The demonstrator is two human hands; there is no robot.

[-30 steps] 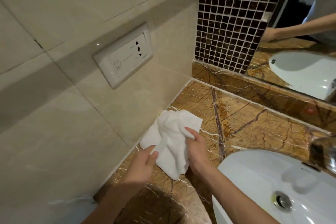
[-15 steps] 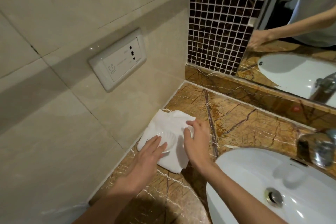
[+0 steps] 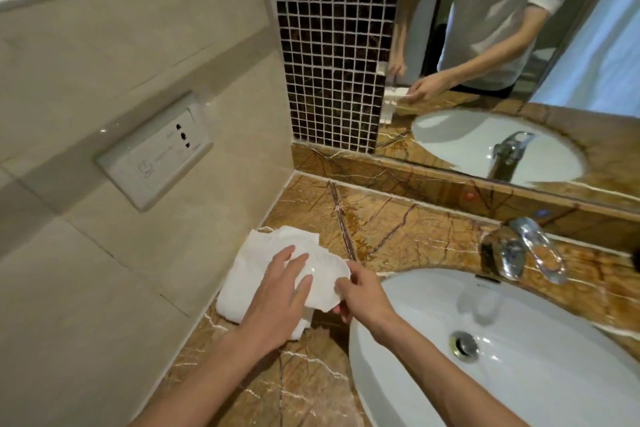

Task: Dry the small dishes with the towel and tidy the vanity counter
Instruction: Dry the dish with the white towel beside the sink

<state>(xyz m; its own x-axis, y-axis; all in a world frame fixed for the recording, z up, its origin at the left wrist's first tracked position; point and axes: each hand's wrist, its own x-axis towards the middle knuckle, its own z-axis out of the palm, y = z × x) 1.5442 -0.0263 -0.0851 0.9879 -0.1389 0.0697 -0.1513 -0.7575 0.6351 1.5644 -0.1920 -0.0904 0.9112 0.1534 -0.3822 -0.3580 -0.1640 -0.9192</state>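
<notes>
A white towel lies crumpled on the brown marble counter, against the left wall. On top of it rests a small white scalloped dish, tilted a little toward the sink. My left hand lies flat over the dish's left half with its fingers spread. My right hand pinches the dish's right rim between thumb and fingers. The dish's underside is hidden.
A white oval sink with a chrome drain fills the lower right. A chrome faucet stands behind it. A mirror and dark mosaic tiles back the counter. A wall socket plate sits on the left wall.
The towel, bunched up in both hands a second ago, now lies on the counter with the dish showing on top. My right hand has shifted to the dish's rim.
</notes>
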